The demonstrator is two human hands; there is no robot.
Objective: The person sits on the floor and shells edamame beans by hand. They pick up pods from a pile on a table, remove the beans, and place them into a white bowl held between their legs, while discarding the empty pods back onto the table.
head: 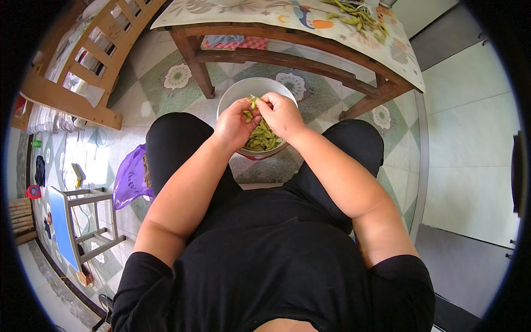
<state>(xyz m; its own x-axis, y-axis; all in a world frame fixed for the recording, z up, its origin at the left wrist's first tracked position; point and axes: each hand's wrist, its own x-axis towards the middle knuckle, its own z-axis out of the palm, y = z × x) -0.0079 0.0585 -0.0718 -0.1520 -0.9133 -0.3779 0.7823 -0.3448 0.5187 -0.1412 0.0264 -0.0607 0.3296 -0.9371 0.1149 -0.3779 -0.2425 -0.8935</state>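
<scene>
Both hands are together above a white bucket (232, 89) that stands on the floor between my knees. My left hand (233, 124), palm turned up, has green bean pods (248, 117) in its curled fingers. A pod (253, 101) is pinched between the fingertips of my left hand and my right hand (283, 114). Many more green pods (265, 139) lie inside the bucket below. The hands hide part of the bucket's middle.
Ahead stands a wooden table (290, 31) with a printed cloth and a heap of bean pods (356, 18). To the left are a purple plastic bag (132, 178), a blue-topped stool (66, 228) and a wooden bed frame (70, 97). Pale cabinets (468, 124) line the right.
</scene>
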